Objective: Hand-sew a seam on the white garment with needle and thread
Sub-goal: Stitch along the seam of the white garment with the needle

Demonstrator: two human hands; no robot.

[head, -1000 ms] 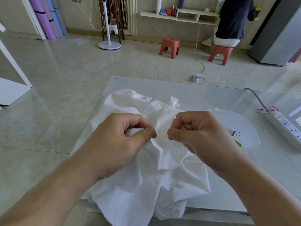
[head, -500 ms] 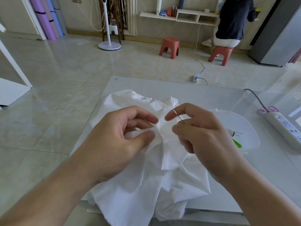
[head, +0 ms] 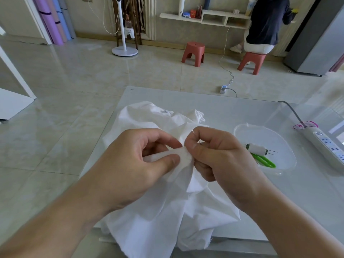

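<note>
The white garment lies bunched on the pale table and hangs over its near edge. My left hand pinches a raised fold of the garment between thumb and fingers. My right hand is just to its right, thumb and forefinger pinching a thin needle whose tip points up and to the left, right at the fold. The thread is too fine to make out.
A clear plastic container to the right holds a white thread spool with needles and green scissors. A white power strip lies at the right edge. Beyond the table a person sits on a red stool; another red stool stands nearby.
My right hand went from a closed fist to open fingers, then closed again on the needle and moved against the fold. My left hand kept its pinch on the cloth.
</note>
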